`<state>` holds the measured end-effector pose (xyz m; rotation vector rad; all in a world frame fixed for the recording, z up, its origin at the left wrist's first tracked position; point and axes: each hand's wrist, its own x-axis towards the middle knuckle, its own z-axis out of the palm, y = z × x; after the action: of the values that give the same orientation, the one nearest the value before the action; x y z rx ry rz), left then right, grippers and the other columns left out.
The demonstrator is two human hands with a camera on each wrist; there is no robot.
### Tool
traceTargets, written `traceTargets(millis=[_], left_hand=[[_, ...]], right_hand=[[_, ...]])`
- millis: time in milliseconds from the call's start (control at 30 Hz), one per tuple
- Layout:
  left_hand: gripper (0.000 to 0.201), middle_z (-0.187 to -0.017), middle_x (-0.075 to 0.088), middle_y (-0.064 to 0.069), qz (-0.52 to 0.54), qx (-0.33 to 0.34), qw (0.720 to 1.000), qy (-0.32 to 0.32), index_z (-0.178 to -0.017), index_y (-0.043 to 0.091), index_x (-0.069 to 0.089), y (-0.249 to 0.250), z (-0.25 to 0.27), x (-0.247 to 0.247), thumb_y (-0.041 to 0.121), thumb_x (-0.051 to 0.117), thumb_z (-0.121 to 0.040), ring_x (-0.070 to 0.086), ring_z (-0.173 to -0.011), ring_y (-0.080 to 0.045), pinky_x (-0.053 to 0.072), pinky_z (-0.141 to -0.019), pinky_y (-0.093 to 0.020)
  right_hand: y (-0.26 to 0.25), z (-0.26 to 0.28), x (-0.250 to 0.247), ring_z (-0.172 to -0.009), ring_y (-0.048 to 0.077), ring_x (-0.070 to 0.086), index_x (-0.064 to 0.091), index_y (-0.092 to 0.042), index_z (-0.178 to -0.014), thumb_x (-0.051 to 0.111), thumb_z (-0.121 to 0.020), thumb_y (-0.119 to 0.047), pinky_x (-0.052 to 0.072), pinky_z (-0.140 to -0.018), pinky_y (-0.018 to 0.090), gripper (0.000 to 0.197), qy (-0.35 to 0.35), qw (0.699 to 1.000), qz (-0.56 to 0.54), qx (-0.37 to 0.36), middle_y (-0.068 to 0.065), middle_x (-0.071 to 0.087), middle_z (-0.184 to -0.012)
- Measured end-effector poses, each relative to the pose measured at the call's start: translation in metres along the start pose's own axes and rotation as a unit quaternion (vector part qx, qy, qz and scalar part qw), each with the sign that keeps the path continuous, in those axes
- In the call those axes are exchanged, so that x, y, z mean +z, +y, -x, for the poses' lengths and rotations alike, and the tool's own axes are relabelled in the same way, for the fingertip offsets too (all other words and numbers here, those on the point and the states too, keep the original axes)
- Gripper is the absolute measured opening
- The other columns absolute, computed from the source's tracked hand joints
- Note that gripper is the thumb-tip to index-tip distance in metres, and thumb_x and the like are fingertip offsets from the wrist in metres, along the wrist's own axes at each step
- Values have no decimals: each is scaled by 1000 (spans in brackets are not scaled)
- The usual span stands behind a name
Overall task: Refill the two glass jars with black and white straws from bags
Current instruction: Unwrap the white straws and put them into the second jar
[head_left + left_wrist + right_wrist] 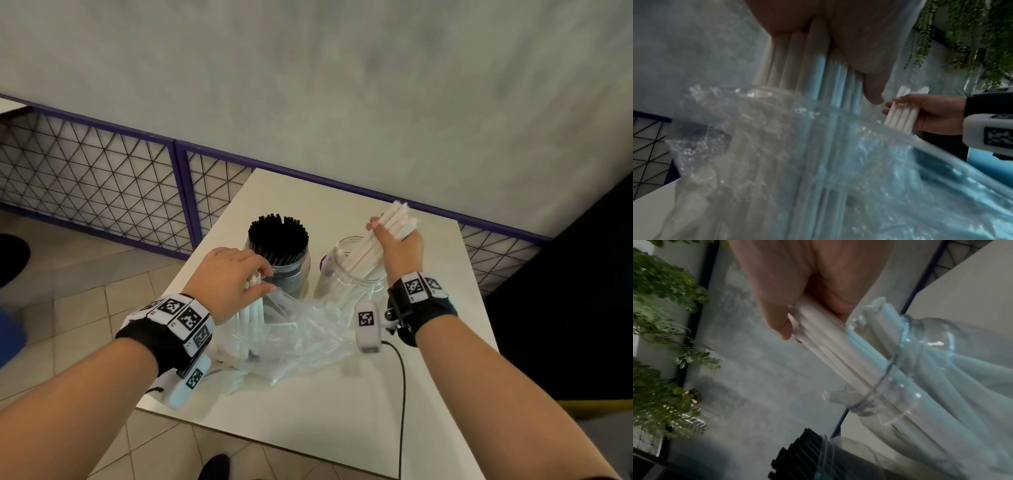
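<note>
Two glass jars stand on the white table (342, 411). The left jar (291, 270) is packed with black straws (278, 236). My right hand (399, 240) grips a bundle of white straws (383, 236) whose lower ends slant into the right jar (346, 274); in the right wrist view the bundle (828, 344) enters the jar mouth (898, 363). My left hand (236, 277) holds the tops of more white straws (251, 311) standing in a clear plastic bag (301, 329). The left wrist view shows these straws (813, 65) and the bag (838, 162) close up.
A purple-framed wire mesh fence (102, 178) and a grey wall run behind the table. A black cable (402, 394) trails over the table's front edge from the right wrist camera. Tiled floor lies to the left, a dark panel to the right.
</note>
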<state>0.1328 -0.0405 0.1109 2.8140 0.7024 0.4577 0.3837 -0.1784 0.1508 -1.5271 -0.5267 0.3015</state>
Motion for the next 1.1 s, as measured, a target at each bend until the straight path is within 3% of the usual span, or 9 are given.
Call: traceTargets(millis=[133, 300, 433, 533, 667, 700, 800, 967, 1100], left_hand=[[52, -92, 63, 17, 3, 1, 1000, -4, -95, 33, 62, 1, -1, 0, 69, 30, -78, 60, -86, -12, 36, -93, -32], [53, -90, 63, 17, 6, 2, 1000, 0, -95, 32, 63, 2, -2, 0, 69, 30, -78, 60, -85, -12, 36, -93, -32], [50, -90, 63, 17, 10, 5, 1000, 5, -94, 32, 63, 1, -4, 1, 68, 33, -78, 60, -84, -12, 37, -93, -33], [47, -88, 63, 16, 11, 12, 1000, 16, -93, 31, 63, 0, -5, 2, 66, 35, -79, 61, -81, -13, 38, -90, -33], [46, -87, 63, 16, 13, 13, 1000, 23, -92, 30, 63, 0, -5, 2, 65, 37, -79, 60, -79, -13, 37, -89, -31], [46, -87, 63, 16, 13, 12, 1000, 23, -92, 30, 64, 1, -6, 2, 65, 37, -79, 60, -79, -13, 37, -90, -31], [47, -86, 63, 17, 15, 6, 1000, 21, -92, 31, 63, 1, -6, 2, 66, 36, -79, 59, -80, -13, 36, -91, -31], [44, -88, 62, 18, 15, -3, 1000, 14, -94, 33, 62, -1, -6, 3, 65, 35, -80, 59, -83, -12, 36, -94, -32], [43, -89, 61, 18, 16, -5, 1000, 14, -94, 33, 62, -3, -7, 4, 64, 36, -80, 60, -86, -12, 35, -95, -31]], right_hand=[[14, 9, 1, -90, -12, 59, 49, -19, -123, 68, -86, -18, 39, -72, 0, 42, 4, 999, 2, -33, -7, 66, -111], [15, 3, 4, -104, -8, 57, 52, -20, -128, 53, -96, -25, 40, -86, 4, 32, -57, 987, 111, -103, -7, 59, -123], [28, -8, 9, -123, 18, 50, 55, -10, -129, 46, -99, -25, 31, -101, 18, 34, -189, 900, 359, -160, 6, 56, -132], [31, -18, 12, -128, 23, 43, 51, -11, -133, 49, -97, -32, 27, -106, 25, 41, -221, 848, 435, -207, 7, 51, -135], [34, -27, 16, -119, 25, 46, 49, -24, -135, 50, -94, -38, 40, -100, 39, 43, -261, 760, 549, -231, 3, 54, -129], [35, -28, 17, -114, 25, 50, 51, -24, -133, 49, -95, -36, 43, -95, 39, 40, -264, 759, 553, -222, 3, 56, -124], [39, -28, 20, -99, 23, 57, 57, -17, -122, 49, -95, -28, 47, -82, 34, 30, -225, 815, 498, -195, 4, 59, -110], [31, -38, 17, -83, 24, 56, 59, -4, -96, 52, -91, -9, 47, -73, 35, 10, -128, 875, 420, -206, 10, 58, -100], [21, -64, 10, -95, 28, 57, 61, -3, -108, 56, -92, -12, 41, -80, 29, 19, -85, 881, 429, -179, 14, 60, -107]])
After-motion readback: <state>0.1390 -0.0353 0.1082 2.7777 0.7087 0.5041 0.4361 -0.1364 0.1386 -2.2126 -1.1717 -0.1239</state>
